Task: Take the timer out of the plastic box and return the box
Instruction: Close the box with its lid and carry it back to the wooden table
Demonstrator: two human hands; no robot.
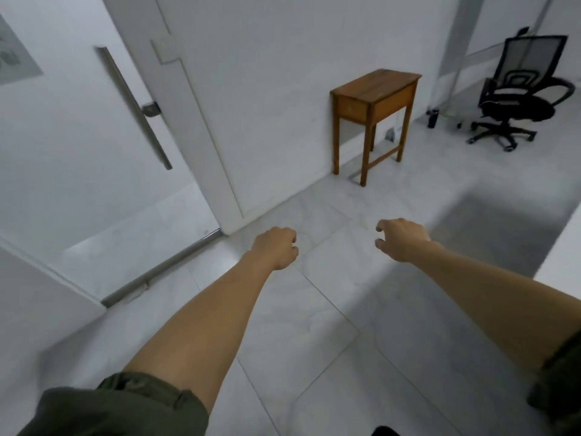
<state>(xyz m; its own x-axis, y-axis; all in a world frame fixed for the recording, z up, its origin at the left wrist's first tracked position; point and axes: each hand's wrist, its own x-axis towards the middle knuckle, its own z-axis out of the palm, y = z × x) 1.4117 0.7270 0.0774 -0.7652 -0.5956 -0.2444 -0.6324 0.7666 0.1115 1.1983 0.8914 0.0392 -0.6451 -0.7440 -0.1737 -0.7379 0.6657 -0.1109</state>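
Fingers of the left hand are curled in toward the palm in a loose fist and hold nothing. Fingers of the right hand are only loosely bent, with the thumb a little apart from them, and they too hold nothing. Both bare forearms reach forward over a pale tiled floor, and olive-green sleeves show at the bottom edge of the view.

Ahead stands a small wooden table with four thin legs, set against a white wall. Both hands are in the air, well apart from the table and nearer the viewer: the left hand to the table's near left, the right hand almost straight in front of it. Where the timer and the plastic box are cannot be told from this view.

To the right of the table, farther back, is a black mesh-backed office chair on castors. Between the table and the chair a small dark container stands on the floor. To the left of the table is a white door with a long metal handle.
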